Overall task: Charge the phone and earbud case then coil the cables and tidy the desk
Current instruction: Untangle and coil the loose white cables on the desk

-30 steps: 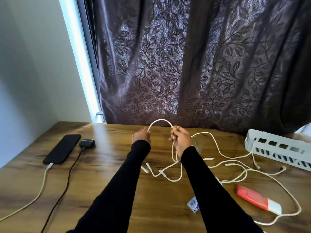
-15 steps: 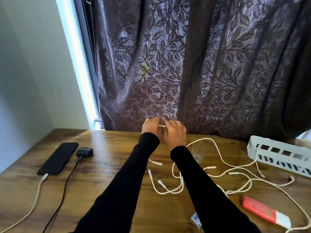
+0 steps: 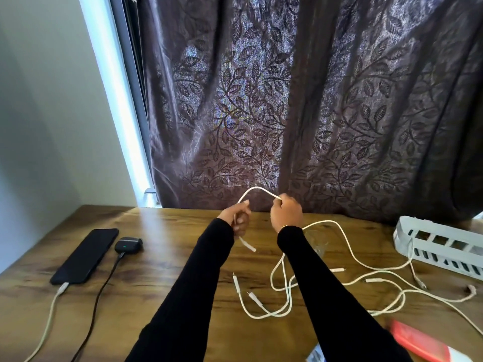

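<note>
A white cable (image 3: 257,189) arches between my two hands above the desk. My left hand (image 3: 239,218) grips one side of it, and its plug end hangs just below that hand. My right hand (image 3: 286,214) pinches the other side, from where the cable trails down to the desk. A black phone (image 3: 85,255) lies at the left with a white cable plugged into it. Beside the phone sits a black earbud case (image 3: 128,244) showing a green light, with a black cable attached. More loose white cables (image 3: 287,296) sprawl over the desk (image 3: 162,270) to the right.
A white slotted basket (image 3: 441,245) stands at the far right. A red and white flat object (image 3: 423,343) lies at the near right edge. A small clear glass (image 3: 317,240) stands behind my right forearm. A dark leaf-patterned curtain hangs behind the desk.
My hands have come apart again, opening a new arch of white cable between them. The view has dipped slightly toward the desk.
</note>
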